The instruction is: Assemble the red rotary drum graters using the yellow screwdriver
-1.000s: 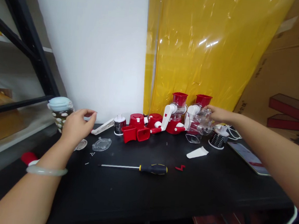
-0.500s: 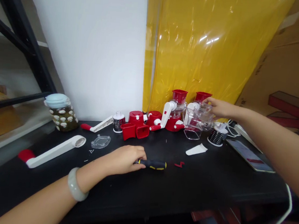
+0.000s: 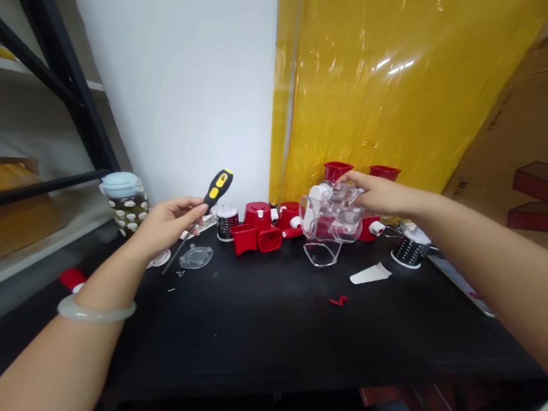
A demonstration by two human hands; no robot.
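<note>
Pinched in my left hand [image 3: 169, 225] is a screwdriver [image 3: 216, 188] with a black and yellow handle, raised at a slant with its shaft pointing down. Below its tip, small screws [image 3: 180, 273] and a clear plastic cover [image 3: 196, 257] lie on the table. My right hand [image 3: 368, 191] grips a clear plastic grater housing [image 3: 330, 220] from above, holding it over the table. Behind the housing stands a red and white rotary grater, partly hidden, with its red hopper [image 3: 337, 171] showing. Red grater parts [image 3: 257, 226] sit left of the housing.
Drum graters [image 3: 227, 222] stand on the black table [image 3: 262, 339]. A white tapered piece [image 3: 371, 273] and a small red part [image 3: 338, 300] lie in front. A dotted jar [image 3: 123, 202] stands at left, a phone [image 3: 461, 284] at right, partly behind my right arm.
My left hand has lifted the screwdriver off the table and moved left, tilting it upright. My right hand has carried the clear housing leftward and nearer.
</note>
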